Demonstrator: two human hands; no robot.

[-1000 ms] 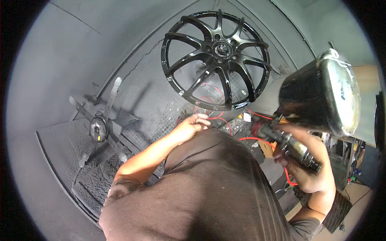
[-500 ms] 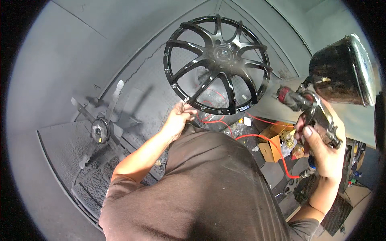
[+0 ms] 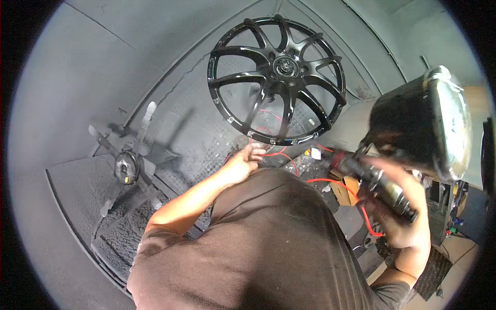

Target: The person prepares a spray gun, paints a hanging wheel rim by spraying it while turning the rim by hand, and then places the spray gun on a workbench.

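A glossy black alloy wheel (image 3: pixel 276 80) is seen at the far centre of the scene, its spoked face turned toward the camera and its axle line pointing roughly out at the viewer; the rim is tipped slightly, with the lower edge nearer. The left hand (image 3: pixel 242 164) is raised just under the wheel's lower rim, fingers loosely curled and partly open; whether the rim is actually touched cannot be told. A red hose (image 3: pixel 330 182) is seen running from below the wheel toward the right.

A spray gun (image 3: pixel 380 183) is gripped by the right hand (image 3: pixel 405 219), which is closed around the handle at the near right. The gun's long axis runs from the lower right up to the upper left, its nozzle end directed toward the wheel. A large dark paint cup (image 3: pixel 426 121) with a pale lid is carried on top of the gun, leaning to the right.

The grey booth walls (image 3: pixel 82 77) curve around the wheel on the left and far sides, with open room left of the wheel. A grey, overspray-coated stand (image 3: pixel 126 166) with crossed arms is seen at the left, well apart from both hands. To the right, cluttered floor with a cardboard box (image 3: pixel 347 190) lies close beside the gun.
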